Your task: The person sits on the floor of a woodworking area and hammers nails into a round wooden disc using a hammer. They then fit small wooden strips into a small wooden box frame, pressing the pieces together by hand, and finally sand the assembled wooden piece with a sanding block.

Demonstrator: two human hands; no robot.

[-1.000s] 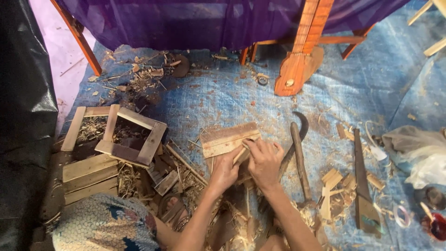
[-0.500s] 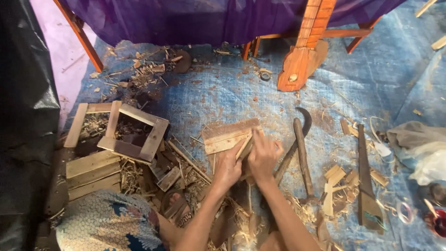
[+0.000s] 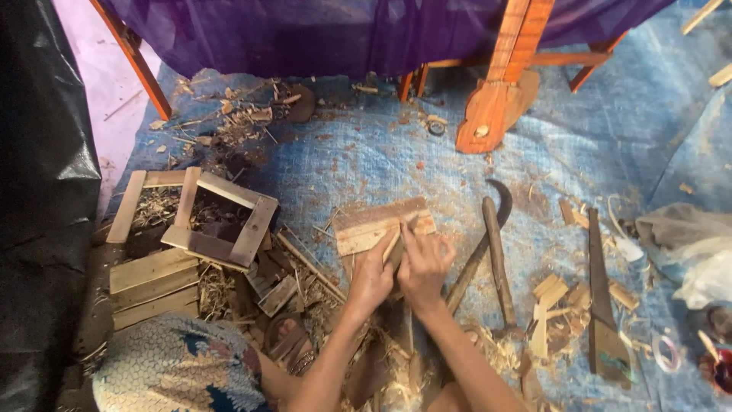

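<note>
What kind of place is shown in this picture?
Probably an informal woodworking spot on the ground: a blue tarp strewn with wood shavings, a square wooden frame, and a handsaw beside offcuts.

On the tarp [image 3: 396,160], the wooden block [image 3: 377,225] lies at the middle under both hands [image 3: 400,271], the open wooden frame [image 3: 221,221] toward its left edge, the sickle [image 3: 488,229] just right, the saw [image 3: 602,305] nearer the right edge.

Both hands [image 3: 400,271] hide the wooden block's [image 3: 374,225] lower edge.
</note>
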